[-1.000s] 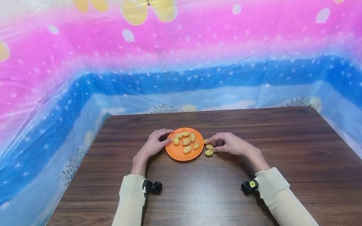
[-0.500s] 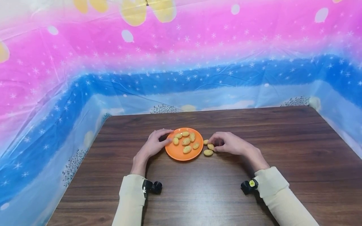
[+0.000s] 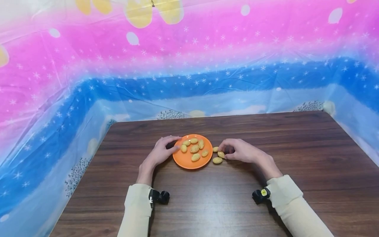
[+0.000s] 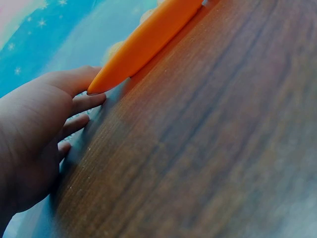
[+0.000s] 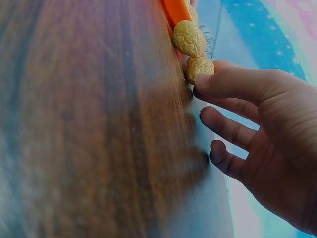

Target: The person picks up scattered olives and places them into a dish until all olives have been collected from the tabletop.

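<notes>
An orange plate [image 3: 185,161] carries several wrinkled, yellowish oval pieces [image 3: 194,149], like dried fruits or nuts; I cannot tell which. My left hand [image 3: 161,151] rests at the plate's left rim, thumb and fingers touching the edge, fingers fairly straight in the left wrist view. Right of the plate, my right hand [image 3: 244,150] pinches a wrinkled yellow oval piece [image 5: 199,69] between thumb and index finger, low at the table; its other fingers are loosely bent. Beside it lie two more such pieces, one nearer me [image 3: 217,160] and one by the rim [image 3: 215,149].
The dark wood table [image 3: 189,204] spreads around the plate. A pink and blue patterned cloth [image 3: 189,75] hangs behind it and along both sides. Black wrist cameras [image 3: 160,196] sit at the light cuffs of both sleeves.
My right fingers have closed on the middle loose piece, which has shifted slightly right. The piece by the rim now shows more. My left hand and the plate stay in place.
</notes>
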Demonstrator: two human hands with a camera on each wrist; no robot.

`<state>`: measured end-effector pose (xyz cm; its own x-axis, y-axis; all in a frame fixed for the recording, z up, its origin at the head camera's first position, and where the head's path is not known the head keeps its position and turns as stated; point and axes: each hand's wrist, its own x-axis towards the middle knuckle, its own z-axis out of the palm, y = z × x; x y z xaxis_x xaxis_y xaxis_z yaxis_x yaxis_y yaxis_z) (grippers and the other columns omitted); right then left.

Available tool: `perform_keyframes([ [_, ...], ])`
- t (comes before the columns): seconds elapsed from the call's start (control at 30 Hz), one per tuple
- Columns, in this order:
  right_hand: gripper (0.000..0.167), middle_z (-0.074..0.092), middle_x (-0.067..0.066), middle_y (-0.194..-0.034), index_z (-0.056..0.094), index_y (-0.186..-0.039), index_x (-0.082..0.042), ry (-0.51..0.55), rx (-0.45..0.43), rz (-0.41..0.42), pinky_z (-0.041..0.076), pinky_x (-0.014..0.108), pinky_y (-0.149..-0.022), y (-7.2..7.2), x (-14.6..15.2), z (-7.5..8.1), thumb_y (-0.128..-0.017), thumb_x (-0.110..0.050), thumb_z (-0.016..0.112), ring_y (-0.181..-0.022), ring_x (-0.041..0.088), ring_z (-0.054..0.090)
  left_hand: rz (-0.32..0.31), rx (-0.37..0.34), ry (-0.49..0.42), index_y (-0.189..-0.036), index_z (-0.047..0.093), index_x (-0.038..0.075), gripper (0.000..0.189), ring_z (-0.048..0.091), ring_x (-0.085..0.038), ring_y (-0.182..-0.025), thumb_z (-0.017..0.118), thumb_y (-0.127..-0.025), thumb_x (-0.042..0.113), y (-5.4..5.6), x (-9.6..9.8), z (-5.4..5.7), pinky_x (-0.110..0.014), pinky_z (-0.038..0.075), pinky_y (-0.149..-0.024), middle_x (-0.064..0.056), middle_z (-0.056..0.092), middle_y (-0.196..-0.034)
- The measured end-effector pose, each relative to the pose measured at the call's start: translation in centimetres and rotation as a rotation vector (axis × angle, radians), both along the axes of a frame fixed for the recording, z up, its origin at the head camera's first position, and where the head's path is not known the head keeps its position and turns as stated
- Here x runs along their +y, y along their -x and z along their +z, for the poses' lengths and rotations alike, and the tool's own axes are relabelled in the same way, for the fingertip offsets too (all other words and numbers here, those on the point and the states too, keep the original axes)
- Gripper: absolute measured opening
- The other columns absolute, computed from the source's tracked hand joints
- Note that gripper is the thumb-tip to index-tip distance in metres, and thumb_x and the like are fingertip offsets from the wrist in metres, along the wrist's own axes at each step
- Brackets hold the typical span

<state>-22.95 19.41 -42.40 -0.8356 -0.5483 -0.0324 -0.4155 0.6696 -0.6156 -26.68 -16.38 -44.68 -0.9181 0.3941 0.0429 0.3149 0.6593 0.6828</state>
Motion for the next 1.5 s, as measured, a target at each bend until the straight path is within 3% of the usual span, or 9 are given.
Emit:
perform_keyframes([
  [0.23,0.034,0.062,-0.008,-0.107,0.067,-0.123,-0.028,0.008,0.015,0.034,0.050,0.030,-0.075,-0.1,0.1,-0.1,-0.092,-0.015,0.071,-0.090,0.014,0.056,-0.002,0.001,-0.001,-0.142,0.055,0.026,0.046,0.026,-0.030,-0.151,0.060,-0.098,0.038,0.0,0.1,0.0,-0.053,0.005,-0.125,-0.004,0.051,-0.150],
  [1.2,0.033,0.061,-0.009,-0.107,0.068,-0.124,-0.027,0.007,0.099,0.035,0.050,0.030,-0.073,-0.2,-0.7,1.1,-0.092,-0.018,0.068,-0.086,0.011,0.058,0.004,-0.003,-0.004,-0.142,0.055,0.026,0.046,0.025,-0.030,-0.151,0.060,-0.098,0.039,0.0,0.0,-0.3,-0.052,0.004,-0.125,-0.004,0.051,-0.150],
  [1.5,0.033,0.062,-0.009,-0.107,0.068,-0.126,-0.021,0.001,0.106,0.065,0.050,0.029,-0.074,0.0,-1.6,1.5,-0.092,-0.017,0.068,-0.086,0.010,0.058,0.005,-0.002,-0.004,-0.142,0.055,0.025,0.047,0.025,-0.030,-0.151,0.060,-0.098,0.039,0.1,0.0,-0.3,-0.053,0.005,-0.125,-0.004,0.050,-0.150],
])
